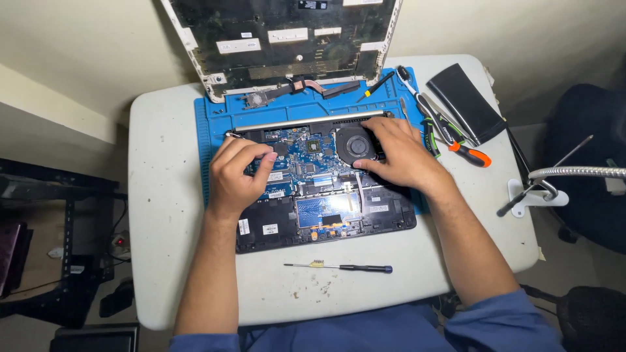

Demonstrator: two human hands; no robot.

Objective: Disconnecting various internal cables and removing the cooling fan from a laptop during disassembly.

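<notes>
Both hands rest on the opened laptop (pixel 326 195) lying on the blue mat (pixel 215 114): left hand (pixel 238 173) curled, fingertips on the board; right hand (pixel 398 153) spread flat beside the fan (pixel 355 145) (gripping nothing); bare table (pixel 163 195) at left, a screwdriver (pixel 339 266) near the front edge

**Opened laptop base on the blue mat**

We see a black opened laptop base (pixel 326 225) lying flat on the blue work mat (pixel 215 117), its blue circuit board (pixel 303 163) exposed, with a round black cooling fan (pixel 355 145) at the board's right.

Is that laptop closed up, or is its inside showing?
Open: the laptop lies with its circuit board and fan exposed.
</notes>
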